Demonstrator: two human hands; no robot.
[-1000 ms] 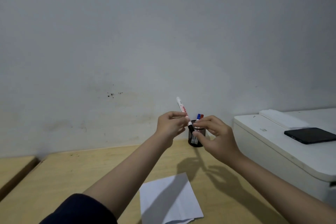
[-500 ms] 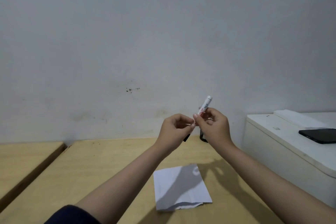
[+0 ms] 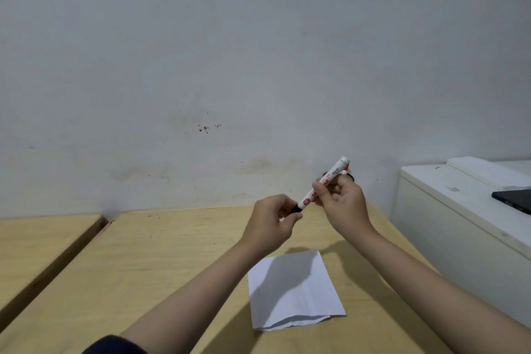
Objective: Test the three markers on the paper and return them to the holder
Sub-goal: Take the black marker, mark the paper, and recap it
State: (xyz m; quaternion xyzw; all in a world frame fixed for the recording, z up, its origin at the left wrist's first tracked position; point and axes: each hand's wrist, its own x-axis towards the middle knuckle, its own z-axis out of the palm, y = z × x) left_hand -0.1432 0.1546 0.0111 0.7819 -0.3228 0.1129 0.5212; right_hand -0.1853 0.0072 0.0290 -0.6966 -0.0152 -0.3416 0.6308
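Both hands hold one white marker with red print, tilted up to the right, above the wooden table. My right hand grips the barrel. My left hand pinches its black cap at the lower end. The holder is almost hidden behind my right hand; only a dark rim shows, and the other markers in it are out of sight. A folded white paper lies flat on the table below my hands.
A wooden table runs to the wall, with a gap and a second wooden surface on the left. A white printer stands at the right with a black phone on top.
The marker passed from my left hand to my right and now tilts the other way. My left hand took the black cap end. The view shifted, and my right hand now hides the holder.
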